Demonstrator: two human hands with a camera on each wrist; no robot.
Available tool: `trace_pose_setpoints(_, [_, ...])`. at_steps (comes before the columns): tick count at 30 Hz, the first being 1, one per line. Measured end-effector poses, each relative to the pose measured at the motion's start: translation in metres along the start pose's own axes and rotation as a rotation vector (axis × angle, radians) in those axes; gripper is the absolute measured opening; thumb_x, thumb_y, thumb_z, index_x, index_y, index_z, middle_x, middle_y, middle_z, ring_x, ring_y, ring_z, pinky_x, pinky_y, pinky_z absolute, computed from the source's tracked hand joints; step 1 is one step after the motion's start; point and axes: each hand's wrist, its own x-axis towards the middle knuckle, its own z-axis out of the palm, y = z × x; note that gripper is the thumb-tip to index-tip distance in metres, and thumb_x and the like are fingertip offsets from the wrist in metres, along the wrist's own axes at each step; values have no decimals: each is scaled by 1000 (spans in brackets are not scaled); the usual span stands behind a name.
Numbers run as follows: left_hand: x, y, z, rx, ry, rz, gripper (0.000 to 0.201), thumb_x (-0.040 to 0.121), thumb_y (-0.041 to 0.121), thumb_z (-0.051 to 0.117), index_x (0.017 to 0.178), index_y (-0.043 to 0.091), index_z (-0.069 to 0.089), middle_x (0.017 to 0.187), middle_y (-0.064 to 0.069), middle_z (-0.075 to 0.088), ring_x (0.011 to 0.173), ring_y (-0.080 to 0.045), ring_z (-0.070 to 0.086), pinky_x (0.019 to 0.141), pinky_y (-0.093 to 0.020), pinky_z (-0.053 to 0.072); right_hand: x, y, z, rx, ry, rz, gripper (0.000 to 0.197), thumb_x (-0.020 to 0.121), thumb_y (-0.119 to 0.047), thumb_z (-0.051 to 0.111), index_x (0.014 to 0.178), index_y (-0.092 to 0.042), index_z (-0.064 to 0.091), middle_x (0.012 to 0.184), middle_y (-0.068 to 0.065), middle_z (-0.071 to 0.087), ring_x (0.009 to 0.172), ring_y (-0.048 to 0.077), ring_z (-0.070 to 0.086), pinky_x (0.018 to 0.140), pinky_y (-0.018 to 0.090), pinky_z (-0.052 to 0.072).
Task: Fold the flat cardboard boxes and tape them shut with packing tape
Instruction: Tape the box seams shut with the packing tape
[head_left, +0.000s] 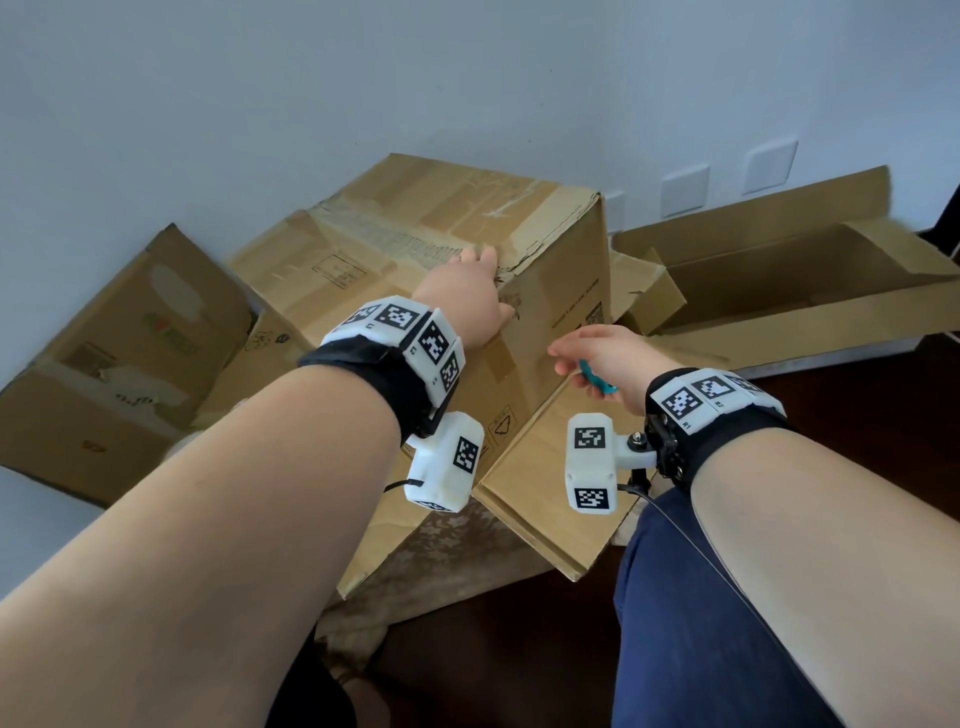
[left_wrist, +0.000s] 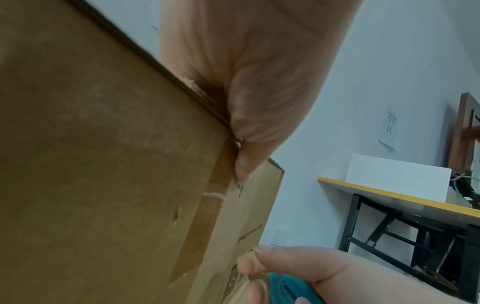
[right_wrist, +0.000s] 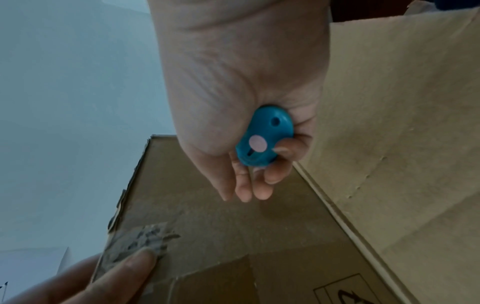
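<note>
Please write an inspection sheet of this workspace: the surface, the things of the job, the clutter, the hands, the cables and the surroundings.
Surface: dark floor; boxes lie on it.
Job's things: middle box, folded, old tape on its top; open box on the right, flaps up; flattened box on the left. Tape roll: nothing seen.
Clutter: nothing seen.
Hands: left hand rests over the middle box's top edge, thumb on its side; right hand holds a small teal tool, beside that box.
Cables: thin black cable from the right wrist camera.
Surroundings: white wall with sockets; yellow-edged table in the left wrist view.
</note>
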Motion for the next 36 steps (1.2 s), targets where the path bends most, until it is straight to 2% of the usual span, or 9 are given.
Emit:
trace_pose_setpoints(6, [3,0,-1,-40,14,4,81,89,36,58,151,13,12,153,-11,25,119,-28,51,73,-31,46,2,-2,2,-216,23,-66,9,92,-18,59,97,-13,64,77,1,61,57,12,49,49,23,39])
trace_pose_setpoints(9, [5,-2,-1,-29,30,4,80,91,43,51,152,14,8,158,-10,15,126,-29,46,82,-34,48,5,-12,0,-397,54,-156,7,91,-21,59,90,-16,64,77,-1,62,65,14,55,55,25,45])
trace_pose_setpoints(13, [7,1,3,-77,51,-35,73,96,52,34,152,13,10,158,-9,13,134,-32,38,96,-41,44,11,-13,-5,-704,159,-260,12,89,-23,59,89,-16,70,86,-4,64,93,18,59,81,29,48])
trace_pose_setpoints(16, [6,2,4,-104,70,-54,67,98,48,33,152,13,13,157,-9,17,132,-32,39,94,-41,45,14,-8,-1,-740,182,-271,13,88,-22,57,86,-18,69,96,2,68,96,20,60,85,31,50])
trace_pose_setpoints(19, [5,4,5,-129,79,-66,63,99,44,36,150,13,17,155,-10,21,131,-31,40,96,-41,43,15,-3,7,-693,163,-224,19,90,-20,53,93,-13,70,95,0,66,93,18,59,79,27,47])
trace_pose_setpoints(23, [4,6,6,-125,90,-75,65,97,42,43,150,13,18,154,-10,24,132,-30,40,99,-42,40,17,1,9,-489,108,-76,18,92,-15,51,95,-10,67,78,0,65,61,11,54,56,24,43])
trace_pose_setpoints(26, [5,8,7,-114,96,-79,69,95,41,48,150,13,16,154,-9,24,132,-29,39,99,-42,42,16,1,5,-341,99,40,10,95,-14,53,96,-12,63,73,2,61,53,13,48,46,23,37])
trace_pose_setpoints(30, [4,11,7,-109,99,-89,71,93,40,53,150,14,18,154,-8,24,132,-29,39,99,-41,41,12,-2,1,-173,99,101,5,94,-12,55,93,-9,60,69,3,58,52,13,44,49,25,33])
trace_pose_setpoints(36, [2,14,5,-117,103,-109,70,89,37,61,145,14,27,151,-8,30,128,-29,43,97,-40,43,11,-2,-1,-105,-15,254,19,92,-22,59,76,-12,59,83,6,54,60,14,40,63,26,35])
